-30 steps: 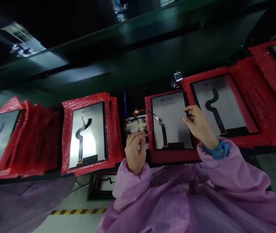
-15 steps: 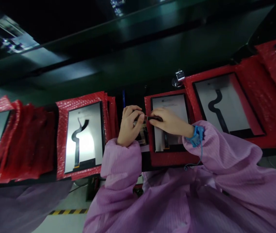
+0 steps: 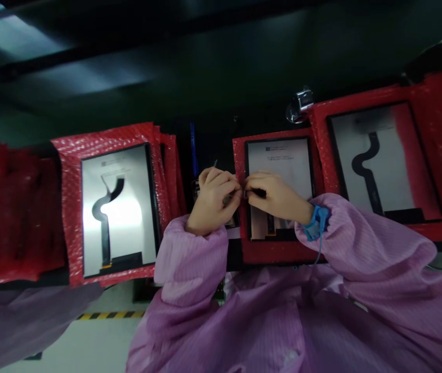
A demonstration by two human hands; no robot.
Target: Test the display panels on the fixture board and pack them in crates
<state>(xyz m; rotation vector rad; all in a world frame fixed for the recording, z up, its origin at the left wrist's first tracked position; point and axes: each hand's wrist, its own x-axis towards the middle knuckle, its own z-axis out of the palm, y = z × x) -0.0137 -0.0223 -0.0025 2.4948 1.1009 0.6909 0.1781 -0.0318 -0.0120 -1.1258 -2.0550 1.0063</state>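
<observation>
My left hand (image 3: 216,201) is closed, its thumb and fingertips pinched at the left edge of the middle display panel (image 3: 288,153). What it pinches is too small to make out; a thin pointed tip (image 3: 215,163) shows just above its knuckles. My right hand (image 3: 279,196) lies over the panel, fingers pinched against the left fingertips. A dark flex cable (image 3: 270,225) rises from the panel's lower edge and passes under this hand; its end appears to be between the right fingers. The panel rests on a red bubble-wrap bag (image 3: 279,254).
Left stands another panel (image 3: 92,233) with a curved flex cable, on stacked red bags (image 3: 71,207). A similar panel (image 3: 395,181) lies to the right. Behind are a blue pen-like stick (image 3: 193,147) and a shiny metal object (image 3: 300,103). A small device (image 3: 233,220) is partly under my left hand.
My view has shifted slightly. My left hand's fingers have closed more and come right up against the right fingertips. The right hand stays over the middle panel.
</observation>
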